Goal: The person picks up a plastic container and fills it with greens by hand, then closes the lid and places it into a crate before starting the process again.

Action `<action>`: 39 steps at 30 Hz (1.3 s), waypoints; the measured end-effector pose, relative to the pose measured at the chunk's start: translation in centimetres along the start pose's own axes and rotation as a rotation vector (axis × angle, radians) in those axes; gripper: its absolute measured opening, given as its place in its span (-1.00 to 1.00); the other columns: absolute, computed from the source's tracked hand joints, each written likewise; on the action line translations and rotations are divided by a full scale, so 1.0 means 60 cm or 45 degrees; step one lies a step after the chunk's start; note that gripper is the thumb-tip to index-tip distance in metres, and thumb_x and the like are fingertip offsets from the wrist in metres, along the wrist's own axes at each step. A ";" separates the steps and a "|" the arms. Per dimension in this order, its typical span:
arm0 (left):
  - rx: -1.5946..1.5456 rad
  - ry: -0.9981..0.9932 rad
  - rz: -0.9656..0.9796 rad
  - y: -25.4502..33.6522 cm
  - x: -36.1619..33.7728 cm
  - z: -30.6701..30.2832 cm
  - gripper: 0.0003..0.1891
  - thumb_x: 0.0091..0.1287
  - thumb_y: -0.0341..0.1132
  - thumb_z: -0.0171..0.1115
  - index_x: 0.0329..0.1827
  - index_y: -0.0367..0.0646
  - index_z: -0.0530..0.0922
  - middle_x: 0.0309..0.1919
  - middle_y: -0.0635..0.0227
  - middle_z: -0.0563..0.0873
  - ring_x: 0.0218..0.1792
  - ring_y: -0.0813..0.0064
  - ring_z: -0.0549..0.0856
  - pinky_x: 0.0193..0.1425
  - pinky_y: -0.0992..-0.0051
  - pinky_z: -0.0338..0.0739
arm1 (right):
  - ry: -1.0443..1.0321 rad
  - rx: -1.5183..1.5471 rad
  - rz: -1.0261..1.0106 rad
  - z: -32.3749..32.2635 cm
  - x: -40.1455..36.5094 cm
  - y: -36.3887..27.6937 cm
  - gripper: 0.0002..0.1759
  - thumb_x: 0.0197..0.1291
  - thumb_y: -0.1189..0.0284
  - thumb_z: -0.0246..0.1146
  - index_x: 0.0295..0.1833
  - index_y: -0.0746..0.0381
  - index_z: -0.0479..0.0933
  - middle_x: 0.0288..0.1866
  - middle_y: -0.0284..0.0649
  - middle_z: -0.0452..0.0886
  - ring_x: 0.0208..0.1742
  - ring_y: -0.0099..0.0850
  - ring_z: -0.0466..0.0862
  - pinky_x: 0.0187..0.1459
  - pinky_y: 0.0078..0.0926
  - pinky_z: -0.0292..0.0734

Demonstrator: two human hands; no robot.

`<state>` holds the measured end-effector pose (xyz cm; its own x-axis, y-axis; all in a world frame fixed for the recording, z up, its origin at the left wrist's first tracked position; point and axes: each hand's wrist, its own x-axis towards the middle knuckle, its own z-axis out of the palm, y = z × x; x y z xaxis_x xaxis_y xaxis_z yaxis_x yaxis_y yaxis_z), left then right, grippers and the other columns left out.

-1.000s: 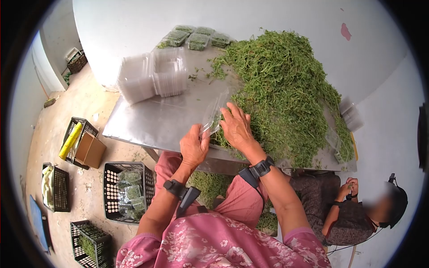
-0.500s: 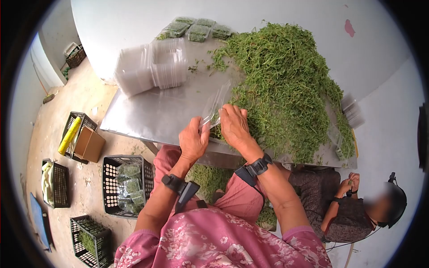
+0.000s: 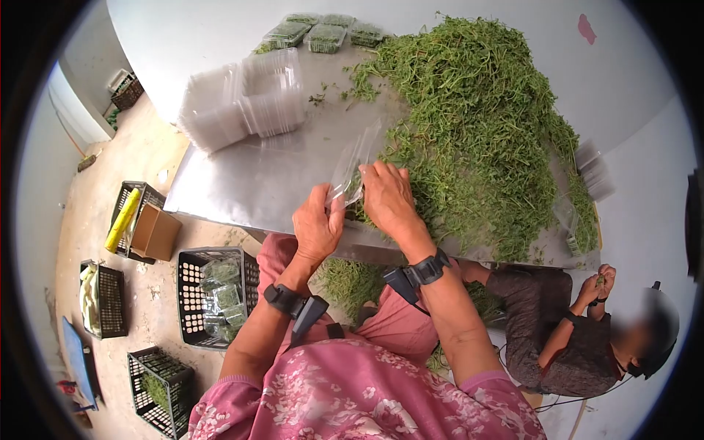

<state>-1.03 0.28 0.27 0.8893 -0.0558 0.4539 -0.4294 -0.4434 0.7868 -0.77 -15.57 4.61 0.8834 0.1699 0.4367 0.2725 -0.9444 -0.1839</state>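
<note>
My left hand (image 3: 317, 224) grips the near edge of a clear plastic clamshell box (image 3: 355, 163) whose lid stands up at the front of a steel table (image 3: 242, 183). My right hand (image 3: 389, 198) rests over the box's right side with its fingers curled on green herb sprigs, at the near edge of a large heap of cut green herbs (image 3: 477, 125) that covers the table's right half.
Stacks of empty clear boxes (image 3: 242, 103) stand at the table's back left; filled boxes (image 3: 323, 33) lie behind them. Black crates (image 3: 213, 293) with filled boxes sit on the floor at left, beside a cardboard box (image 3: 154, 231). Another person (image 3: 572, 330) sits low at right.
The view has shifted slightly. Both hands stay at the clear box; my right hand has drawn a little closer over it.
</note>
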 end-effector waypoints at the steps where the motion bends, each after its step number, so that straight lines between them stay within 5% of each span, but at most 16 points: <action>1: 0.004 0.001 0.002 -0.001 0.000 0.001 -0.77 0.34 -0.29 0.20 -0.03 -0.21 0.51 -0.38 -0.01 0.67 -0.37 -0.11 0.67 -0.30 0.12 0.53 | 0.012 0.014 0.012 0.001 0.000 0.001 -0.90 0.18 0.55 0.11 -0.21 0.26 0.52 -0.17 -0.10 0.55 -0.04 -0.13 0.54 0.05 -0.14 0.32; 11: 0.005 0.024 0.002 0.001 -0.002 0.004 -0.77 0.34 -0.30 0.19 -0.02 -0.21 0.52 -0.46 0.03 0.68 -0.43 -0.05 0.68 -0.31 0.18 0.54 | -0.013 -0.014 0.088 -0.003 0.000 0.003 -0.78 0.23 0.53 0.16 -0.01 0.29 0.53 -0.17 -0.10 0.58 -0.04 -0.13 0.58 0.01 -0.19 0.36; 14: 0.006 -0.012 -0.051 0.007 0.000 0.002 -0.78 0.35 -0.31 0.19 -0.02 -0.22 0.52 -0.47 0.03 0.67 -0.44 -0.05 0.66 -0.33 0.18 0.53 | 0.193 0.113 0.060 0.008 -0.002 0.006 -0.90 0.12 0.57 0.14 -0.22 0.26 0.47 -0.26 -0.09 0.57 -0.14 -0.13 0.59 -0.03 -0.16 0.36; 23: 0.042 0.022 -0.004 0.000 -0.002 0.007 -0.80 0.36 -0.32 0.18 -0.07 -0.25 0.51 -0.49 0.01 0.64 -0.46 -0.06 0.64 -0.36 0.19 0.50 | 0.247 0.154 0.052 0.004 -0.005 0.007 -0.90 0.14 0.57 0.12 -0.20 0.26 0.45 -0.27 -0.10 0.57 -0.14 -0.12 0.59 -0.03 -0.13 0.36; 26: 0.037 0.002 -0.035 0.000 -0.002 0.006 -0.81 0.37 -0.33 0.17 -0.07 -0.25 0.51 -0.50 0.02 0.64 -0.46 -0.03 0.64 -0.36 0.20 0.50 | 0.129 0.156 0.084 0.000 -0.006 0.011 -0.84 0.24 0.52 0.20 -0.08 0.30 0.52 -0.14 -0.08 0.59 -0.04 -0.10 0.58 0.00 -0.13 0.39; 29: 0.029 0.002 -0.016 0.004 -0.001 0.004 -0.81 0.37 -0.34 0.16 -0.06 -0.25 0.52 -0.51 0.04 0.63 -0.48 0.00 0.64 -0.35 0.23 0.51 | 0.146 0.180 0.076 0.003 -0.005 0.010 -0.95 0.12 0.55 0.15 -0.31 0.25 0.53 -0.26 -0.09 0.57 -0.10 -0.11 0.58 0.00 -0.12 0.36; 39: -0.011 -0.005 -0.008 0.006 0.000 0.003 -0.80 0.36 -0.34 0.14 -0.04 -0.26 0.52 -0.48 0.06 0.62 -0.47 0.05 0.64 -0.32 0.27 0.52 | 0.064 0.141 0.055 0.005 0.003 0.017 -0.92 0.09 0.56 0.14 -0.34 0.23 0.56 -0.22 -0.09 0.56 -0.11 -0.11 0.55 0.00 -0.12 0.35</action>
<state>-1.14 -0.07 0.49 0.8926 -0.0564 0.4473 -0.4250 -0.4362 0.7932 -0.23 -16.41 4.22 0.8758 0.1130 0.4693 0.2776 -0.9133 -0.2981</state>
